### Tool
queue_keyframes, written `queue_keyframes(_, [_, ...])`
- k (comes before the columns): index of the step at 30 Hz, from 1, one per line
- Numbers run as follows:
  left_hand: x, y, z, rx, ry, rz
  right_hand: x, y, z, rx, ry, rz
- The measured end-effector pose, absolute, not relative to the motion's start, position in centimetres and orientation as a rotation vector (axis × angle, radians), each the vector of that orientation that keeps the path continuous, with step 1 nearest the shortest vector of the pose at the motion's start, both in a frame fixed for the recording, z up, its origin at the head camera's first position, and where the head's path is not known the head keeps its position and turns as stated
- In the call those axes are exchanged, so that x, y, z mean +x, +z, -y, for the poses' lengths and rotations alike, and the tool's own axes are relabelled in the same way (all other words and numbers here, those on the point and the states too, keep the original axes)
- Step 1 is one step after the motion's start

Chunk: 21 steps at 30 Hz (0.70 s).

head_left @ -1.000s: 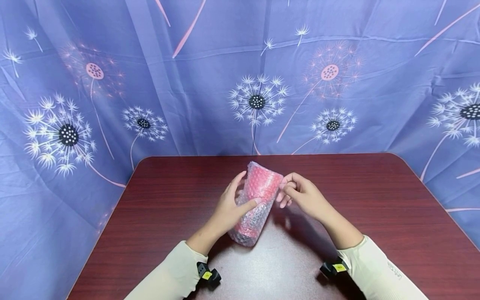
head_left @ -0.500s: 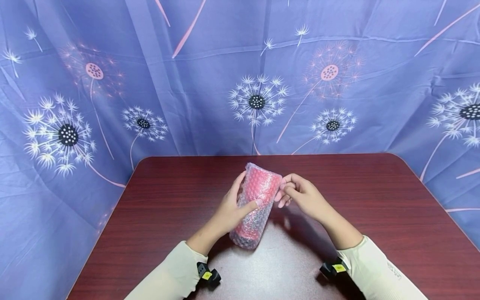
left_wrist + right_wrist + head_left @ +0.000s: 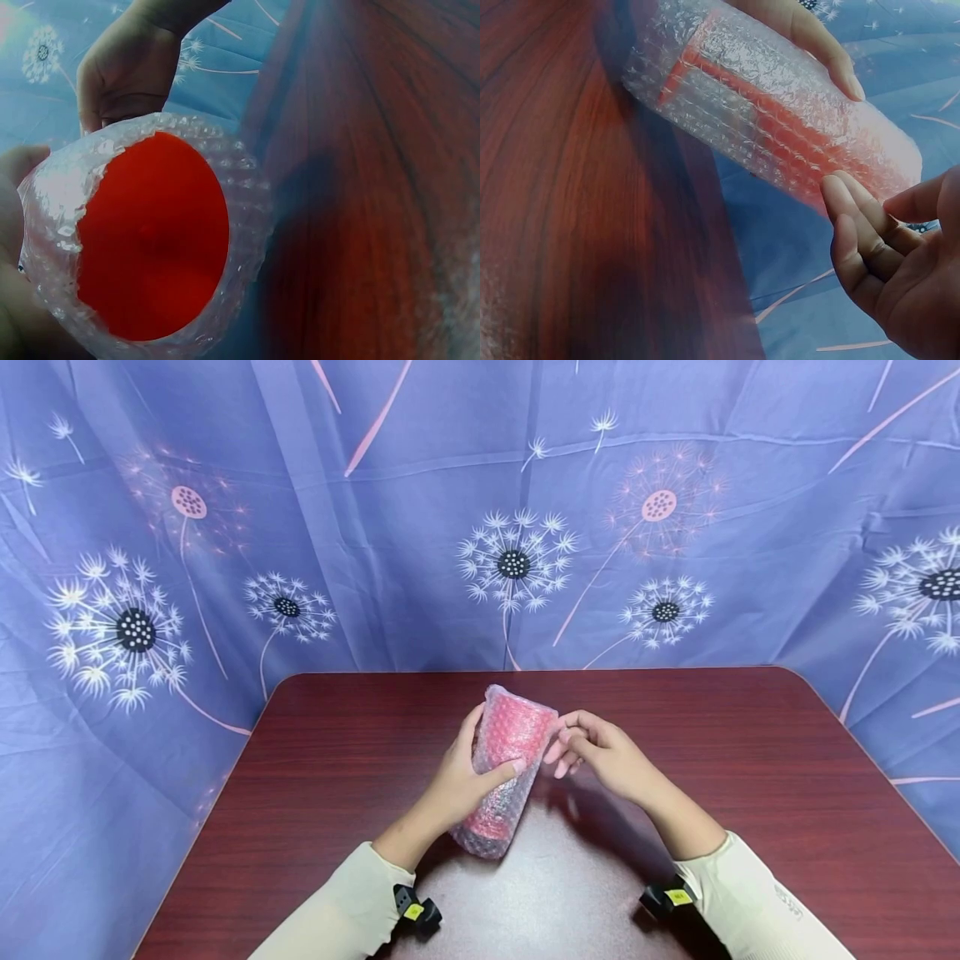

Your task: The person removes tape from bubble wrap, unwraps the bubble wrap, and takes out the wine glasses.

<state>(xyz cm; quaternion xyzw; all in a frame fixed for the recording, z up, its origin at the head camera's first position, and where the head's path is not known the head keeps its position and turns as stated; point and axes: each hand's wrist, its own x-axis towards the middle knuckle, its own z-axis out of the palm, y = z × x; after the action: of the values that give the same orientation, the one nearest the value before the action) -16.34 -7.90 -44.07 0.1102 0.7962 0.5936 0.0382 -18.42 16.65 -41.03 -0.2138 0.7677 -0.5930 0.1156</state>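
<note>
A red object with a round flat end, wrapped in clear bubble wrap (image 3: 517,727), is held tilted above the table. Its kind is hidden by the wrap; the red round end (image 3: 157,240) faces the left wrist camera. My left hand (image 3: 459,781) grips the bundle from the left, thumb across its front and fingers behind. At the upper right corner, my right hand (image 3: 603,752) pinches the edge of the bubble wrap between thumb and forefinger. The other fingers (image 3: 847,247) are loosely bent beside the bundle. The exact pinch point is partly hidden.
A dark red wood-grain table (image 3: 337,760) lies below both hands. Behind it hangs a blue-purple cloth (image 3: 420,543) with dandelion prints. Black wrist devices (image 3: 418,914) sit on both cream sleeves (image 3: 750,893).
The wrapped bundle has shifted slightly left and turned a little in the left hand. My right fingertips have followed its corner left. Both forearms stay about where they were.
</note>
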Motion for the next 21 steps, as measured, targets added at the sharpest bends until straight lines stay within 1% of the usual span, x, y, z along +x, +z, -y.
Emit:
queue_keyframes(12, [-16.31, -43.89, 7.78, 0.327, 1.819, -2.517, -18.41, -41.16, -16.68, -0.651, -1.755, -2.177])
queue_keyframes(21, [-16.34, -43.81, 7.85, 0.305, 1.824, -2.525, -18.36, -40.9, -16.67, -0.641, -1.732, -2.296])
